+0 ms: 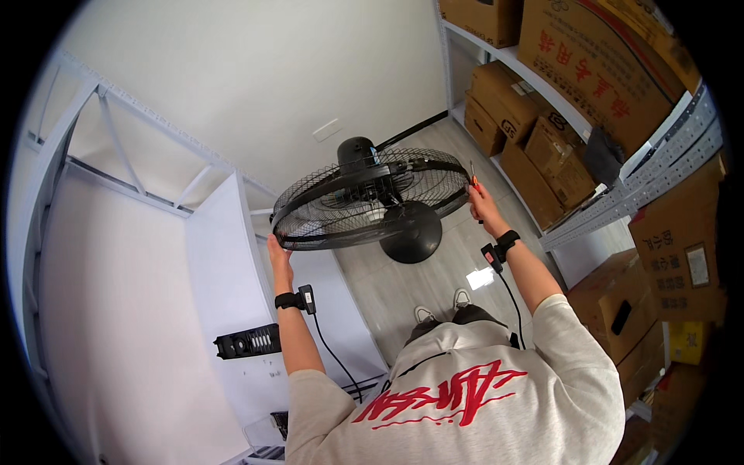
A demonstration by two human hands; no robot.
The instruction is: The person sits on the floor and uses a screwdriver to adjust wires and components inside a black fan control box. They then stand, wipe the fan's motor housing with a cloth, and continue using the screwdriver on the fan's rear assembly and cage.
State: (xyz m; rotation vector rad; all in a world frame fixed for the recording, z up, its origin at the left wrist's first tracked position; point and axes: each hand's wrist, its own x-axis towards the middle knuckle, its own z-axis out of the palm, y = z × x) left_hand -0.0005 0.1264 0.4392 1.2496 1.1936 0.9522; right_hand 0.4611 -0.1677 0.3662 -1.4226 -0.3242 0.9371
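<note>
A black fan (372, 203) with a round wire cage, a motor housing (357, 153) and a round base (411, 232) is held up in front of me. My left hand (276, 253) grips the cage rim on its left side. My right hand (482, 203) holds the rim on the right side, and a thin tool with a red handle (473, 178) sticks up from the same hand. Both wrists carry black bands with small devices and cables.
Metal shelving (620, 194) stacked with several cardboard boxes (597, 62) lines the right. White panels and a white frame (225, 256) stand at the left, with a black slotted part (248, 341) lying on a white surface. Wooden floor (387, 287) and my shoes (425, 314) are below.
</note>
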